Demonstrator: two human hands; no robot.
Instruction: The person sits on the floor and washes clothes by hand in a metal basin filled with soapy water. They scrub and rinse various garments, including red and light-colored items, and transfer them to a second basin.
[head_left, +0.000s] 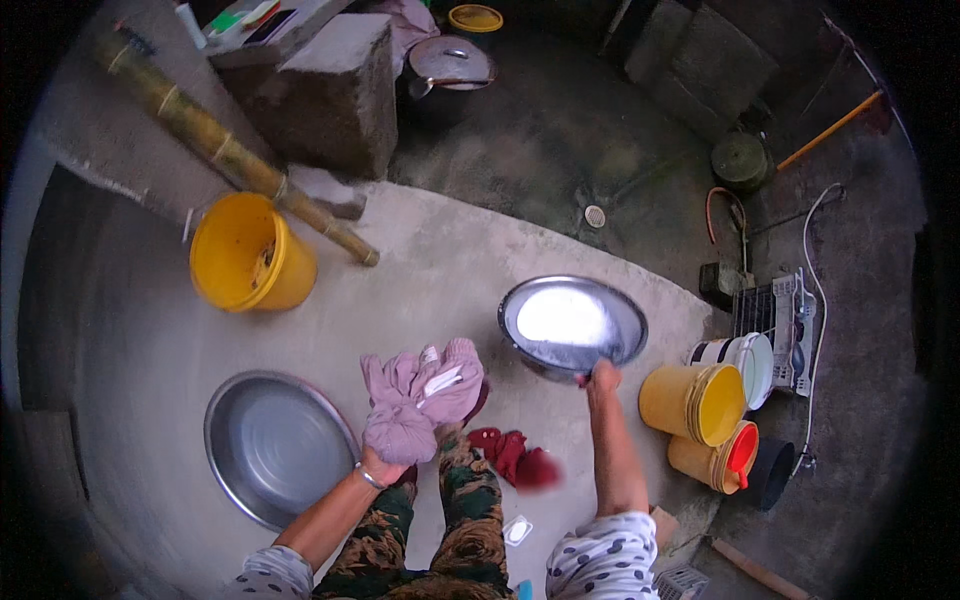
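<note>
My left hand [383, 466] is closed around a bunched mauve garment [420, 392] with a white patch on it, held up in front of my legs. With my right hand [602, 378] I grip the near rim of a shiny metal basin [572, 322]; it is tilted, and bright light reflects off its inside. A larger grey metal basin [275, 440] rests on the floor at my left. Between my feet and right arm lies a crumpled dark red cloth [508, 455]. A small white dish [517, 530] is on the floor close to my legs.
A yellow bucket [240, 255] stands far left beside a leaning bamboo pole [225, 150]. Right of me are yellow buckets [690, 402], a white bucket [757, 368] and a black one [770, 474]. Beyond the pale floor's edge lies a darker wet floor with a drain [595, 216].
</note>
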